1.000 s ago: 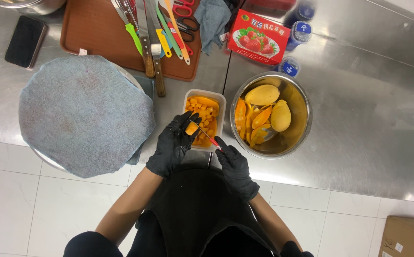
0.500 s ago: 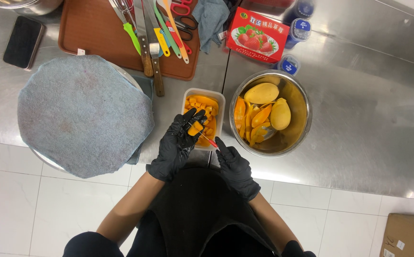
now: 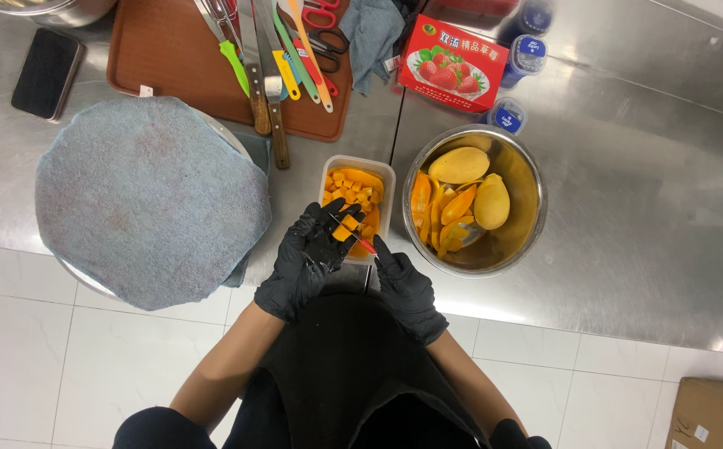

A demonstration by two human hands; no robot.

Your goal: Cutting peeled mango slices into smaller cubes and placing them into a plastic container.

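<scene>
Both my hands wear black gloves. My left hand (image 3: 305,259) cups a piece of orange mango (image 3: 346,227) over the near end of a white rectangular container (image 3: 386,185) that holds diced mango. My right hand (image 3: 407,287) grips a small knife with a red handle (image 3: 365,244), and its thin blade lies across the piece in my left palm. A steel bowl (image 3: 528,216) just right of the container holds whole peeled mangoes and peel strips.
A round board under a blue-grey cloth (image 3: 149,198) lies to the left. Behind are a brown tray (image 3: 170,58) with knives, peelers and scissors, a black phone (image 3: 47,73), a red strawberry box (image 3: 453,62), small blue-lidded jars (image 3: 507,116). A cardboard box (image 3: 715,411) sits on the floor.
My left hand has shifted slightly toward me over the container's near end, and the knife blade has moved across the mango piece. Everything else stays put.
</scene>
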